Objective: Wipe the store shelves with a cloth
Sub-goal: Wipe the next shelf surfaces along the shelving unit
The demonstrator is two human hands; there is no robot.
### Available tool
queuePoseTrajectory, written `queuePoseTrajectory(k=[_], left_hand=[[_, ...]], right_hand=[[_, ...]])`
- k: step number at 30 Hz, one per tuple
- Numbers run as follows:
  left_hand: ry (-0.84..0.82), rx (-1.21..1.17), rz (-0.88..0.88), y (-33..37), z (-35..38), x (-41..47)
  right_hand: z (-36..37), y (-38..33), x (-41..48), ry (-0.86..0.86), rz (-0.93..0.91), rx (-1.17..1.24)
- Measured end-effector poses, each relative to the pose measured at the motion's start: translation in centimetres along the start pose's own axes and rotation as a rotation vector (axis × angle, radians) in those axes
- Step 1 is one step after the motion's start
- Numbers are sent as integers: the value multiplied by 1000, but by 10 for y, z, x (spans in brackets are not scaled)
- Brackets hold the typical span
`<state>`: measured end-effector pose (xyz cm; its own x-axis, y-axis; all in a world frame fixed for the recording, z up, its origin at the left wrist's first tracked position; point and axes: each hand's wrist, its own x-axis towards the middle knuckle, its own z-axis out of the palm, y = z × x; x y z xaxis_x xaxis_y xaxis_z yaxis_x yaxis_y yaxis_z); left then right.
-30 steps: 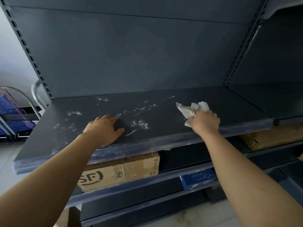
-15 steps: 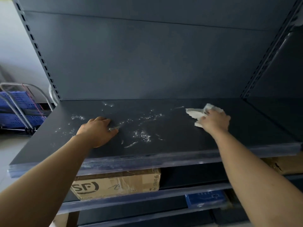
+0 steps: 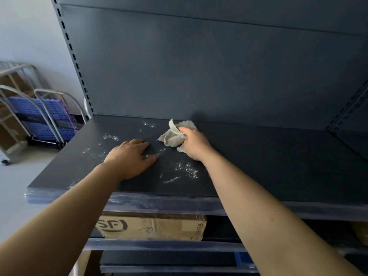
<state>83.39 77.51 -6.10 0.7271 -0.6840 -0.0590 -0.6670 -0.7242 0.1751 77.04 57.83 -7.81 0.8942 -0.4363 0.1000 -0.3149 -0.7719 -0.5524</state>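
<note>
On dusty dark shelf (image 3: 268, 156): right hand (image 3: 196, 144) grips crumpled white cloth (image 3: 175, 134) near back panel; left hand (image 3: 130, 156) flat, fingers straight, pressing the shelf beside it.

head-worn view, looking forward and down, close over the shelf (image 3: 258, 156)

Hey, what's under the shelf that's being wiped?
A cardboard box sits on the lower shelf beneath the dusty shelf. The box's rear part is covered by the shelf above.
</note>
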Motion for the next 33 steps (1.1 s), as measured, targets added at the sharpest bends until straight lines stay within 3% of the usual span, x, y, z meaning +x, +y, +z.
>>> queuePoseTrajectory(k=[2, 4, 7, 8, 11, 14, 18, 20, 23, 27, 30, 33], left_hand=[[11, -23, 11, -5, -3, -5], [26, -29, 7, -16, -6, -9], [21, -13, 1, -35, -10, -15], [4, -4, -4, -42, -11, -18], [-40, 14, -17, -62, -12, -28], [-48, 17, -18, -81, -18, -35], [-51, 37, -2, -103, -20, -49], [-48, 48, 13, -114, -19, -55], [-56, 34, 31, -127, -21, -61], [-54, 19, 75, -138, -21, -66], [-46, 13, 103, -140, -20, -69], [-31, 6, 114, -144, -19, -71]], right_hand=[[-10, -3, -6, 75, -13, 165], [-33, 14, -15, 218, 11, 125], [-69, 71, -38, 363, 269, -34], [-72, 87, -48, 359, 334, -148], [-51, 87, -69, 327, 286, -487], [-12, 29, -64, 229, 287, -370], [38, -53, -50, 177, 120, -284], [47, -77, -49, 136, 100, -87], [27, -78, -58, 263, 123, 131], [-19, -19, -93, 441, 287, -152], [-20, 11, -125, 296, 527, -400], [5, -18, -122, 216, 566, -405]])
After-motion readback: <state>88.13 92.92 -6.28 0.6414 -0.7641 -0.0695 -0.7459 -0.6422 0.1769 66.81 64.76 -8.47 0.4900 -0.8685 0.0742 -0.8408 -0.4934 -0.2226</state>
